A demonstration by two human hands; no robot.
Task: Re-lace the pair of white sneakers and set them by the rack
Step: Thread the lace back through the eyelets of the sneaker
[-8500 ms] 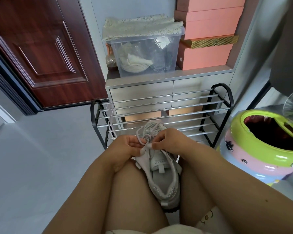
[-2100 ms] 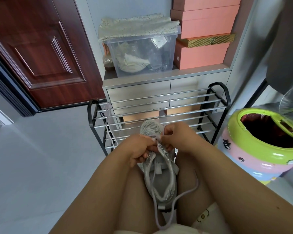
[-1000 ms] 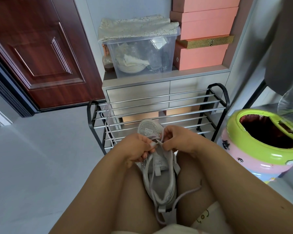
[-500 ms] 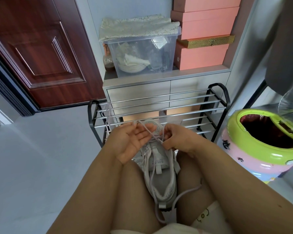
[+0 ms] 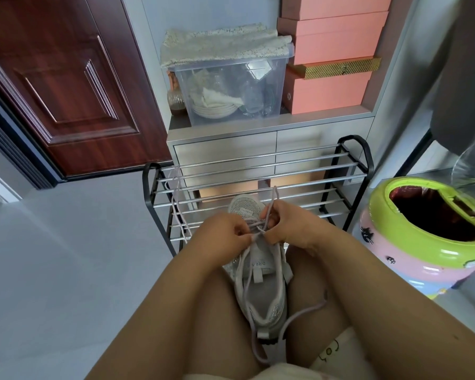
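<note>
One white sneaker [image 5: 261, 294] lies wedged between my thighs, toe pointing away toward the shoe rack [image 5: 258, 185]. My left hand [image 5: 225, 237] pinches a strand of the pale lace [image 5: 254, 224] at the lower eyelets. My right hand [image 5: 285, 226] pinches the other strand, and a lace end sticks up above its fingers. Two long lace tails run back over the shoe and hang by my right thigh. A second loose lace [image 5: 177, 204] hangs from the rack's left rails. The other sneaker is not in view.
The black and chrome rack stands against a grey drawer cabinet [image 5: 225, 149] carrying a clear bin [image 5: 231, 86] and pink boxes [image 5: 329, 53]. A green and pink pot [image 5: 428, 231] sits at right. A red-brown door [image 5: 61, 86] is at left, above grey floor [image 5: 52, 270].
My left hand, which was open half a second ago, has closed on the lace again. A lace end now stands up above my right hand.
</note>
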